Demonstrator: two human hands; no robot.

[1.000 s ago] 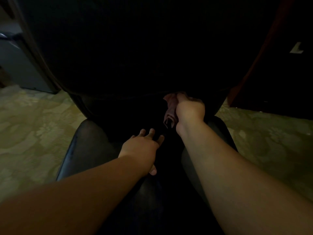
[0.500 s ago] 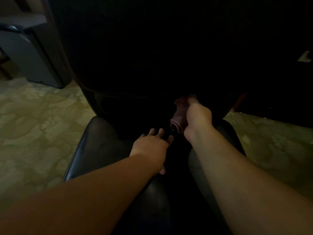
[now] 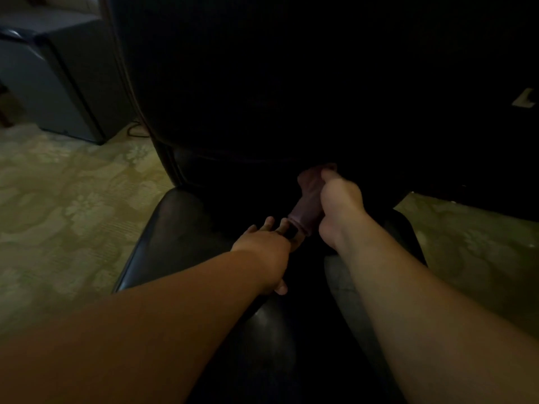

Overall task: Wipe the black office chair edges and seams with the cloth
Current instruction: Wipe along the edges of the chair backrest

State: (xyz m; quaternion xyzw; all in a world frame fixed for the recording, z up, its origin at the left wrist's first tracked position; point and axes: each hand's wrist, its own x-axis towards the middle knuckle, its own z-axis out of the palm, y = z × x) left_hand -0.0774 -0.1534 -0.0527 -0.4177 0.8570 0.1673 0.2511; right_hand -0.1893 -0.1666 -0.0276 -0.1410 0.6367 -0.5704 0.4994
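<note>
The right hand (image 3: 339,204), gripping the bunched pinkish cloth (image 3: 306,201), now sits a touch farther right in the frame along the seam under the backrest than a second ago. The cloth's lower end has dropped toward the left hand (image 3: 264,252), whose fingertips (image 3: 269,220) now touch it where before there was a gap. The chair seat (image 3: 175,225) has slid rightward in the frame, and the grey cabinet (image 3: 43,91) at upper left shows more of itself.

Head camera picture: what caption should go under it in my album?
Right hand presses a pinkish cloth into the black chair seam; left hand rests on the seat.
</note>
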